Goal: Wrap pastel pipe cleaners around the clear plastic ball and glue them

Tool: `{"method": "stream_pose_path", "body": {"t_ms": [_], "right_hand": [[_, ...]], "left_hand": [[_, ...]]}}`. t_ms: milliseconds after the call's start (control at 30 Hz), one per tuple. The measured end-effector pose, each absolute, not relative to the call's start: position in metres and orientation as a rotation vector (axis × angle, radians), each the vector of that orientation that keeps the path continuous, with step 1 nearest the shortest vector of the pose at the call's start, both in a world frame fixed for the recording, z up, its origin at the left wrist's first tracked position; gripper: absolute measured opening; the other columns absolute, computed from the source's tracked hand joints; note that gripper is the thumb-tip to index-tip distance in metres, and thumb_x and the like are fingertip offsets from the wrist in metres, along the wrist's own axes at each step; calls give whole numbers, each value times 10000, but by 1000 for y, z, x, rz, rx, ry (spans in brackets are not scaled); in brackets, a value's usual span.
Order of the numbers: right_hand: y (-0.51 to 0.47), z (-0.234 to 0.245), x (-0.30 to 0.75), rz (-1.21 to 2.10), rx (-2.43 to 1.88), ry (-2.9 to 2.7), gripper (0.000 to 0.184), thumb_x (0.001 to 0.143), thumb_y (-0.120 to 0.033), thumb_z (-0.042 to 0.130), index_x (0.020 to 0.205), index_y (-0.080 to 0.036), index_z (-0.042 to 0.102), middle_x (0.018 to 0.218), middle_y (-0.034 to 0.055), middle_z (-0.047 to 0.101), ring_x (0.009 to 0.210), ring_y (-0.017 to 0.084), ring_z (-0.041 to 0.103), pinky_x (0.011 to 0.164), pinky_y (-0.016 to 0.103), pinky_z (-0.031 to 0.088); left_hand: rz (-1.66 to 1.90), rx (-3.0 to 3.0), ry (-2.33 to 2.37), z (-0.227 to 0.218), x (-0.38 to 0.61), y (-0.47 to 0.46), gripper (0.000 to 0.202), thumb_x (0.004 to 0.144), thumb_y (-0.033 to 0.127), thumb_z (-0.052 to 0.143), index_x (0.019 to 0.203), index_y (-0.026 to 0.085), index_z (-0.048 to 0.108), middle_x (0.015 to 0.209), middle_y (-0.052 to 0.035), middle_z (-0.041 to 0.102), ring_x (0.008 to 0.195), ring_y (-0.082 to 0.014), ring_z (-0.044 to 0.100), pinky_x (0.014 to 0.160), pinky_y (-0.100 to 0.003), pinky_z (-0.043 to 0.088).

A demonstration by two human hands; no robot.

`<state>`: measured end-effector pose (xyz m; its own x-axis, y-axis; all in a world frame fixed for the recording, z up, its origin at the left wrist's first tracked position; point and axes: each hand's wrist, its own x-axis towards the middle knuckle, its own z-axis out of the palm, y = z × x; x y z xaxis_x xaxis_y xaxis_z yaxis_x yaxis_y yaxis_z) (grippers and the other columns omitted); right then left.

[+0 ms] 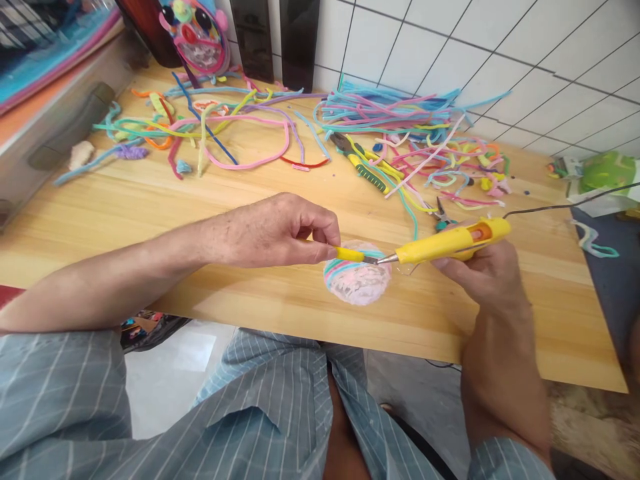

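My left hand [300, 233] pinches a small yellow-handled tool with a metal tip [350, 254]; its exact kind is not clear. Held in my right hand [487, 270] is a yellow hot glue gun [440, 247], its nozzle pointing left. The nozzle meets, or almost meets, the tool's metal tip. Beneath both lies a round disc of coiled pipe cleaners [363, 287], pale pink with teal and pink stripes along its upper left, on the wooden table [250, 290]. Clear, shiny patches show across its middle.
Loose pipe cleaners [245, 143] are strewn at the back left, with a thick bundle [385, 113] by the tiled wall. Yellow-and-green pliers [367, 170] and smaller pliers [443, 217] lie beyond the disc. A decorated figure [200, 40] stands behind. The glue gun's cord [565, 207] runs right.
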<state>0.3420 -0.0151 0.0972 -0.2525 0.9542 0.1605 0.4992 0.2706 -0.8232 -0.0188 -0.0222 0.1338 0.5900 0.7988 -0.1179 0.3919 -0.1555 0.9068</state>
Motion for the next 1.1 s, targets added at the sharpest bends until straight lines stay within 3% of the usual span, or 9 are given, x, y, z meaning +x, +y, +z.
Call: {"method": "stream_pose_path", "body": {"t_ms": [233,633,1100], "right_hand": [[-16,99,338,745,-1294,-2010,237,726,-429,896,729,-262,728,653,4,694,541,176,595,479,300,505],[-13,95,345,435,-1025,-2189,85,862,-276,799,867,-255,717,702,-42,719,521,132,638,490,228,514],[-11,96,345,459,-1067,-2198,67,860,-269,808,839,-239,751,670,-41,716,504,127,617,473,225,478]], "left_hand": [[486,1785,992,134,-18,-21,81,867,203,829,808,253,851,625,44,661,598,-103,559,600,-237,366],[430,2020,953,131,-24,-21,157,982,302,713,949,218,842,716,46,717,623,-84,565,658,-235,412],[383,1986,979,133,-24,-16,215,993,372,684,970,214,829,705,37,671,644,-101,554,643,-246,386]]}}
